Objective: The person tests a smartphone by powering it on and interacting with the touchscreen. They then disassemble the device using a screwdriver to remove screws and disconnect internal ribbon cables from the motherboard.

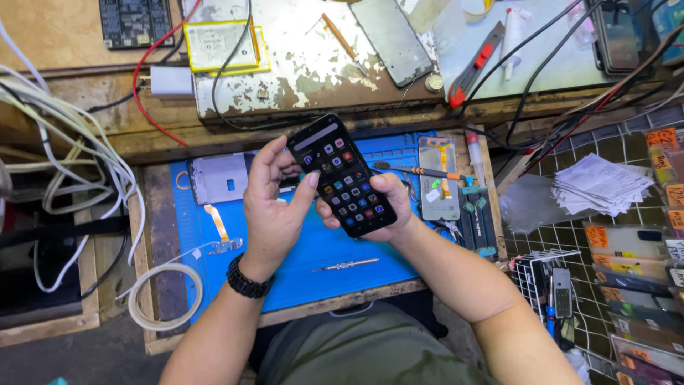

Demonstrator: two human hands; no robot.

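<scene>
A black smartphone (342,175) with a lit screen full of app icons is held tilted above a blue work mat (320,257). My left hand (274,203) grips its left edge, thumb resting on the screen's lower left. My right hand (388,207) cups the phone's lower right corner from underneath, thumb on its right edge. A black beaded bracelet (248,280) circles my left wrist.
On the mat lie a phone frame (219,178) with an orange flex cable (217,222), a screen part (439,178), a screwdriver (420,171) and metal tweezers (349,265). White cables (71,142) hang at left. A paper stack (602,185) and wire basket (545,281) sit at right.
</scene>
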